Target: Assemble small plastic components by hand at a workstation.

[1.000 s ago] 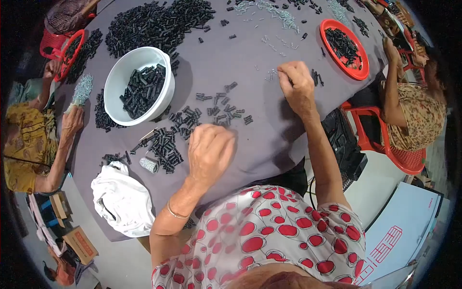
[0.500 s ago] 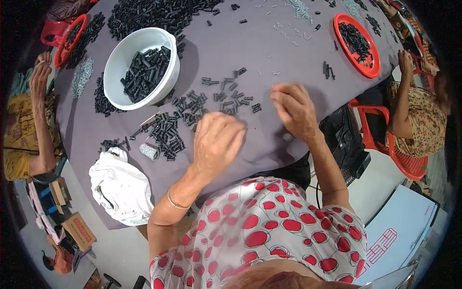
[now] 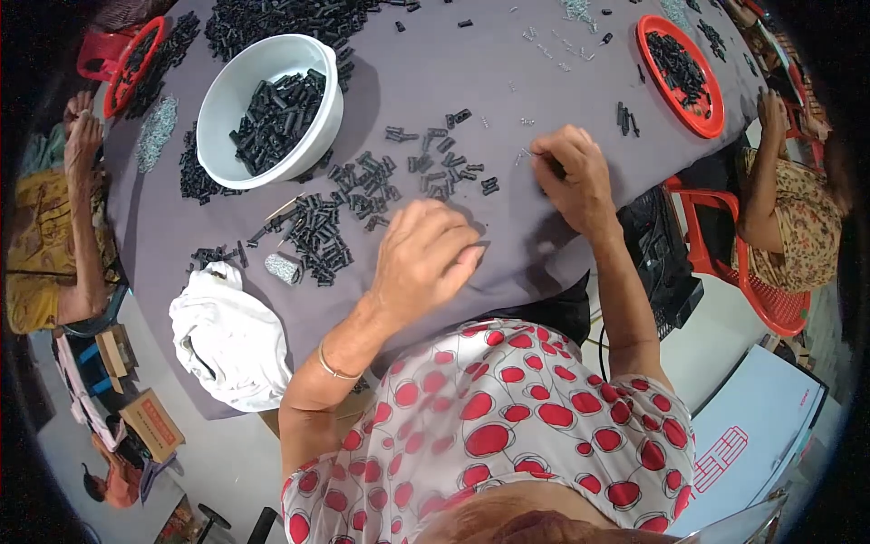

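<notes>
My left hand (image 3: 424, 258) hovers over the grey cloth just in front of loose small black plastic parts (image 3: 439, 172). Its fingers are curled in, slightly blurred, and whatever they hold is hidden. My right hand (image 3: 575, 181) is farther right, fingers bent toward the thumb; I cannot make out anything between them. Beside its fingertips lies a tiny metal spring (image 3: 523, 156), with other small springs (image 3: 527, 121) a bit farther off. A denser pile of black parts (image 3: 317, 240) lies left of my left hand.
A white bowl (image 3: 213, 136) holds black pieces, with a large black heap (image 3: 281, 23) behind it. White cloth (image 3: 227, 340) lies at the near left edge beside a small clump of metal bits (image 3: 284, 268). A red tray (image 3: 716, 113) stands at right. People sit at both sides.
My right hand has lifted back a little to the right, uncovering the tiny spring by its fingertips. My left hand has shifted slightly right, still curled. The whole view has tilted slightly.
</notes>
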`<state>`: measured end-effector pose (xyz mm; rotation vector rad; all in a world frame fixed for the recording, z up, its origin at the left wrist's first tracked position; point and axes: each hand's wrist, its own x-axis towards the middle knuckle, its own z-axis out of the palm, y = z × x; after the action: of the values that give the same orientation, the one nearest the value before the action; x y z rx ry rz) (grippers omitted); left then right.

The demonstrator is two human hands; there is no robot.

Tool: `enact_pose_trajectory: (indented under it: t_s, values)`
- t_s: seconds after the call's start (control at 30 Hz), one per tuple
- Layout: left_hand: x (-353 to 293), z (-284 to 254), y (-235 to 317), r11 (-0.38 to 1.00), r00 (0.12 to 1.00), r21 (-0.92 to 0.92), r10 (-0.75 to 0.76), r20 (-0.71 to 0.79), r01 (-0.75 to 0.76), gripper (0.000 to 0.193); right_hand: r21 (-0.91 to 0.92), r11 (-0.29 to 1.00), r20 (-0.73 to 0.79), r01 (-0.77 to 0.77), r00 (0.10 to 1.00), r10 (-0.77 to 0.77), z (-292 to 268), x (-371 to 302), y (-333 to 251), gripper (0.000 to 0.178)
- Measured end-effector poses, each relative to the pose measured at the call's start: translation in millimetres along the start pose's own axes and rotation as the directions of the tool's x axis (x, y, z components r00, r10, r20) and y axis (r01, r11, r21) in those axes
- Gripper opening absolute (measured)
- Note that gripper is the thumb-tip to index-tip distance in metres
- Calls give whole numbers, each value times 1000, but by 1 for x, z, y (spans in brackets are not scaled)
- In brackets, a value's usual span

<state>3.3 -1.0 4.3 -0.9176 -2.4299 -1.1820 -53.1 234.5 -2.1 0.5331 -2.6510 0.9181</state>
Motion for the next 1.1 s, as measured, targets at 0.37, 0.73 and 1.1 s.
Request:
enact_pose_trajectory:
  t_s: [0.37,0.73,1.1]
  values:
    - [-1,1,-3,1000,999,8,-22,-41,22,19,0,974,-84,225,971,-224,24,51,-19,18]
    - [1,0,-3,992,979,-123,-66,-194,42,16,-36,972,-14,233,972,-233,31,48,-26,17]
    - [-5,0,-4,574,789,-714,-612,-50,400,17,207,942,-208,263,953,-220,35,4,-76,30]
